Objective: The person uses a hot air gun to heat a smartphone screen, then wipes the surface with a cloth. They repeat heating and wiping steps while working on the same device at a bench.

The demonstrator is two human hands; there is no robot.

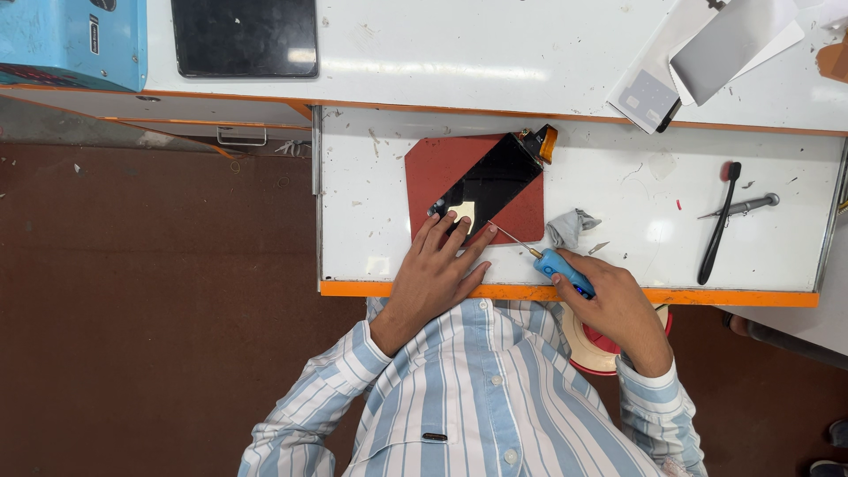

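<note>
The left hand (435, 272) lies flat with its fingers (458, 231) spread apart, pressing down on the near end of a black phone screen (488, 182). The fingertips rest on the glass and on a small pale patch at its lower corner. The right hand (618, 309) has its fingers (565, 278) clamped around the blue handle of a small screwdriver (552, 261), whose thin metal shaft points up and to the left, its tip close beside the left hand's fingertips at the edge of the screen.

The phone screen lies slantwise on a red-brown mat (437, 172), with an orange ribbon end at its far corner. The mat sits on the lower white tabletop (618, 168), which has an orange front edge. Just beside the screwdriver shaft lies a crumpled grey cloth (570, 225). Well to the right lie a black brush (720, 221) with a red tip and a metal tool (746, 206), near each other.

On the upper shelf behind, a black tablet (245, 37) lies flat, a blue machine (71, 40) stands at the left corner, and several grey and white sheets (707, 49) lie stacked at the right. The person wears a blue and white striped shirt (477, 397).
</note>
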